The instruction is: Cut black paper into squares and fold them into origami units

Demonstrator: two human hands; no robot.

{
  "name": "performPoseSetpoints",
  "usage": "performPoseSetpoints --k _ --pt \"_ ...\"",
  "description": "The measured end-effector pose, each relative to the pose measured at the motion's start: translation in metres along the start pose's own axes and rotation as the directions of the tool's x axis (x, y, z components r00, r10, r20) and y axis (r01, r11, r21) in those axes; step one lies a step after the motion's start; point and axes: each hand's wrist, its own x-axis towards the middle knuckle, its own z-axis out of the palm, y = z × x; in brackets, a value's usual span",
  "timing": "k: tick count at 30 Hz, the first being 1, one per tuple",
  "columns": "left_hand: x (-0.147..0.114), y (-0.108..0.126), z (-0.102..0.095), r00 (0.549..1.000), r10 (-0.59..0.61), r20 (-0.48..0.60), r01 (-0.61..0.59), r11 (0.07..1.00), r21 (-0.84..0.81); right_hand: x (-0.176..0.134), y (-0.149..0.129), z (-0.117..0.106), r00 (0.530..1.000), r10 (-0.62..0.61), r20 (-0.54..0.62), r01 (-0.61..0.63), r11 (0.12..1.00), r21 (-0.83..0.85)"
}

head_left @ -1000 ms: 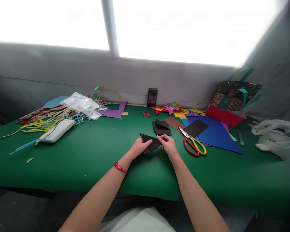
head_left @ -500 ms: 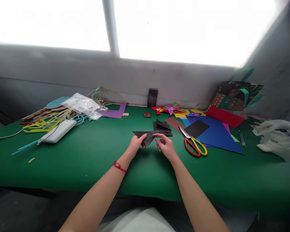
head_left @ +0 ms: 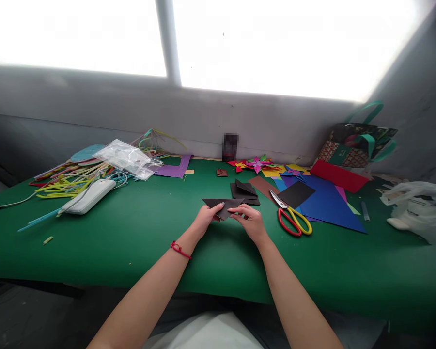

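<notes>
A folded piece of black paper (head_left: 223,211), triangular with its long edge at the top, is held just above the green table (head_left: 141,252). My left hand (head_left: 204,219) grips its left part, thumb on top and fingers beneath. At the right side, my right hand (head_left: 250,220) pinches the paper between thumb and fingers near the lower point. Right behind it lie more folded black papers (head_left: 244,190), one with a raised flap. Scissors (head_left: 290,215) with one red and one yellow handle lie open to the right.
Coloured sheets, among them a blue sheet (head_left: 330,203), spread right of the scissors. Origami flowers (head_left: 256,164) and a small brown folded paper (head_left: 222,172) lie at the back. Left are a white power strip (head_left: 89,196), pipe cleaners (head_left: 63,186) and a clear plastic bag (head_left: 127,157).
My right hand's fingers, spread at the paper's top right edge before, have come down and closed in a pinch on its lower right part. My left hand keeps its hold.
</notes>
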Motion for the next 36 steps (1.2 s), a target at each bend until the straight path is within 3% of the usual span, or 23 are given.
performPoseSetpoints --k 5,16,24,31,36 --pt "-0.002 0.001 0.0 0.996 -0.028 0.081 0.039 0.989 -0.143 -0.002 -0.004 0.003 0.992 0.104 0.067 -0.111 0.988 0.108" --pt "-0.013 0.011 0.011 0.98 0.033 0.196 -0.013 0.994 -0.106 0.0 -0.005 0.0 0.982 0.188 0.013 -0.187 0.959 0.213" --pt "-0.011 0.007 0.01 0.977 0.037 0.208 -0.02 0.996 -0.082 0.001 -0.006 0.003 0.974 0.215 -0.074 -0.201 0.965 0.166" --pt "-0.011 0.006 0.012 0.964 0.057 0.259 -0.016 0.987 -0.158 0.004 -0.007 0.0 0.967 0.241 -0.086 -0.228 0.964 0.134" --pt "-0.013 0.007 0.014 0.97 0.057 0.237 -0.031 0.993 -0.114 0.004 -0.007 -0.001 0.968 0.239 -0.073 -0.228 0.964 0.134"
